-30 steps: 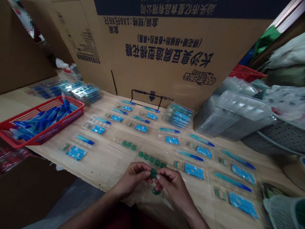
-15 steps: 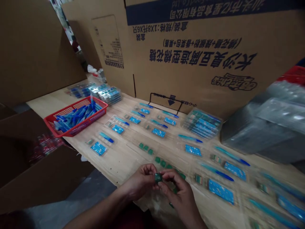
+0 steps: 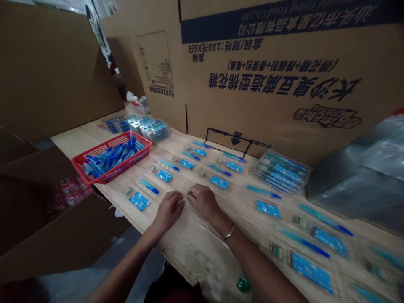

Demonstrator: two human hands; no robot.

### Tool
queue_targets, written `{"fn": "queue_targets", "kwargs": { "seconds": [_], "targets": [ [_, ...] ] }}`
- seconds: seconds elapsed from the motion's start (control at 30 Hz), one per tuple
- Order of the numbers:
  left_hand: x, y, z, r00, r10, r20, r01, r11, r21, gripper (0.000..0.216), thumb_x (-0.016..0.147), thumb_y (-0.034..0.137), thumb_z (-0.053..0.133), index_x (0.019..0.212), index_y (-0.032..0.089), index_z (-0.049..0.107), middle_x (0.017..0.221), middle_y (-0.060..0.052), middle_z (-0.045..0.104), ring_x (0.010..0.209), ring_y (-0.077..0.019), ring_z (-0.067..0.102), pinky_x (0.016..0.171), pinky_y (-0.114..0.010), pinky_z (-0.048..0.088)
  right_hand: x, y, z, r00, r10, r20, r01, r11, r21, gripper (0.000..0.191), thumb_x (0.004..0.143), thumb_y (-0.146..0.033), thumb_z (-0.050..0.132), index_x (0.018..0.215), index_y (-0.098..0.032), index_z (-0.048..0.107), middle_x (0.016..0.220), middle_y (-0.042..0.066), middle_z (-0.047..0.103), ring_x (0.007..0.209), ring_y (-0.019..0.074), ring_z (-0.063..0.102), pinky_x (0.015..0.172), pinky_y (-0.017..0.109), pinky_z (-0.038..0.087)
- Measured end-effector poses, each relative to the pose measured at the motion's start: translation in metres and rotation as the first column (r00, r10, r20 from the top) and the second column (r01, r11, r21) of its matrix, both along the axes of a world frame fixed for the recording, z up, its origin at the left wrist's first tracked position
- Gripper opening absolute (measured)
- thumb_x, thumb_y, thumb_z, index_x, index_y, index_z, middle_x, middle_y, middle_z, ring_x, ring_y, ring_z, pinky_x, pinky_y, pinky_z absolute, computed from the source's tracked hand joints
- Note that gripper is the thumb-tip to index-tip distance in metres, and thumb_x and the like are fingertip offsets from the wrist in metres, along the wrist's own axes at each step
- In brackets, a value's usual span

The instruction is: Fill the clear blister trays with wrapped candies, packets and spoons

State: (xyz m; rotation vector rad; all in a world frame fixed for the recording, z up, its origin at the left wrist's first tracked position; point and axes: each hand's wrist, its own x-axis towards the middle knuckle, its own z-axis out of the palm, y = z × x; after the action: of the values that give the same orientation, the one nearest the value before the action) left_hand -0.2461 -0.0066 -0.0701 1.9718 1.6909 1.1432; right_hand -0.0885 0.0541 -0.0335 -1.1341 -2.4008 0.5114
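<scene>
My left hand (image 3: 168,212) and my right hand (image 3: 203,201) lie palm down side by side on a clear plastic blister tray (image 3: 186,227), fingertips close together. Neither visibly holds anything, and the fingers hide what is beneath them. A small green piece (image 3: 190,194) shows just by my right fingertips. Nearest my hands are a blue printed packet (image 3: 164,176) and a blue-and-teal pen-like stick (image 3: 150,186). Another green piece (image 3: 243,284) lies low by the table's front edge, beyond my right forearm.
Rows of clear trays with blue packets and sticks cover the light wooden table (image 3: 202,248). A red mesh basket (image 3: 110,158) of blue sticks stands at left, with stacked trays (image 3: 280,172) behind. A large cardboard box (image 3: 268,84) walls the far side.
My hands have let go of the green piece they held together and dropped flat onto the tray, further up the table. The view has swung, and the row of green pieces is now hidden.
</scene>
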Motion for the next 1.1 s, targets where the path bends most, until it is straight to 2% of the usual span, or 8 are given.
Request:
{"fn": "queue_targets", "kwargs": {
  "seconds": [0.17,0.3,0.53,0.7,0.83,0.9,1.0,1.1],
  "targets": [
    [0.004,-0.001,-0.005,0.982,-0.017,-0.190,0.031,0.997,0.068,0.013,0.084,0.020,0.050,0.088,0.018,0.062,0.094,-0.008,0.064,0.090,-0.0207,0.058,0.080,-0.036,0.049,-0.006,0.002,-0.001,0.999,-0.005,0.052,0.006,1.000,-0.016,0.004,0.080,-0.013,0.064,0.078,-0.017,0.065,0.083,0.005,0.069,0.081,0.0181,0.062,0.076,0.029,0.040],
    [-0.001,-0.001,0.004,0.973,-0.056,-0.225,0.079,0.992,0.094,0.013,0.085,0.022,0.050,0.088,0.017,0.062,0.094,-0.009,0.065,0.090,-0.0211,0.059,0.081,-0.038,0.048,0.046,-0.013,0.016,0.998,-0.063,-0.019,0.062,0.998,-0.027,0.008,0.083,-0.013,0.058,0.081,-0.018,0.064,0.088,0.005,0.068,0.087,0.0175,0.060,0.079,0.028,0.041],
    [0.033,-0.020,0.019,0.972,-0.176,-0.158,0.195,0.974,0.117,0.010,0.084,0.022,0.054,0.090,0.018,0.060,0.092,-0.007,0.065,0.090,-0.0207,0.057,0.080,-0.037,0.045,0.156,-0.123,0.037,0.996,-0.036,0.086,0.062,0.943,-0.326,0.020,0.082,-0.007,0.048,0.076,-0.020,0.061,0.073,0.000,0.058,0.066,0.0129,0.057,0.060,0.022,0.041],
    [0.089,-0.046,0.034,0.808,-0.569,-0.155,0.571,0.820,-0.030,0.009,0.083,0.023,0.055,0.087,0.017,0.062,0.083,-0.007,0.065,0.084,-0.0204,0.055,0.077,-0.035,0.043,0.150,-0.160,0.019,0.962,-0.029,0.270,0.097,0.966,-0.239,0.024,0.075,-0.001,0.048,0.085,-0.019,0.061,0.087,0.005,0.058,0.076,0.0162,0.060,0.066,0.025,0.045],
    [0.111,-0.062,0.044,0.735,-0.674,0.074,0.672,0.710,-0.209,0.015,0.080,0.024,0.059,0.093,0.017,0.063,0.089,-0.008,0.065,0.085,-0.0202,0.056,0.076,-0.034,0.043,0.149,-0.156,0.014,0.986,-0.098,0.137,0.130,0.961,-0.244,0.018,0.074,-0.005,0.051,0.081,-0.019,0.059,0.084,0.003,0.056,0.072,0.0159,0.058,0.063,0.026,0.046],
    [0.117,-0.068,0.045,0.711,-0.591,0.380,0.699,0.651,-0.297,0.019,0.079,0.027,0.062,0.095,0.017,0.064,0.090,-0.007,0.065,0.084,-0.0177,0.058,0.074,-0.030,0.044,0.152,-0.154,0.015,0.985,-0.162,-0.052,0.140,0.945,-0.295,0.013,0.077,-0.009,0.051,0.080,-0.019,0.057,0.080,0.001,0.055,0.068,0.0136,0.056,0.060,0.023,0.045],
    [0.124,-0.072,0.039,0.580,-0.210,0.787,0.718,0.588,-0.372,0.023,0.071,0.032,0.072,0.086,0.016,0.064,0.077,-0.002,0.065,0.071,-0.0126,0.058,0.068,-0.024,0.044,0.153,-0.152,0.016,0.916,-0.241,-0.321,0.111,0.921,-0.374,0.009,0.079,-0.013,0.052,0.077,-0.020,0.057,0.074,-0.001,0.054,0.065,0.0112,0.054,0.058,0.021,0.044],
    [0.129,-0.071,0.031,0.404,0.100,0.909,0.729,0.565,-0.386,0.031,0.057,0.032,0.083,0.075,0.015,0.064,0.066,0.002,0.062,0.061,-0.0086,0.055,0.062,-0.021,0.042,0.149,-0.152,0.015,0.836,-0.282,-0.471,0.068,0.904,-0.422,0.007,0.079,-0.015,0.055,0.076,-0.020,0.058,0.073,-0.001,0.056,0.065,0.0110,0.055,0.058,0.020,0.045]
  ]
}}
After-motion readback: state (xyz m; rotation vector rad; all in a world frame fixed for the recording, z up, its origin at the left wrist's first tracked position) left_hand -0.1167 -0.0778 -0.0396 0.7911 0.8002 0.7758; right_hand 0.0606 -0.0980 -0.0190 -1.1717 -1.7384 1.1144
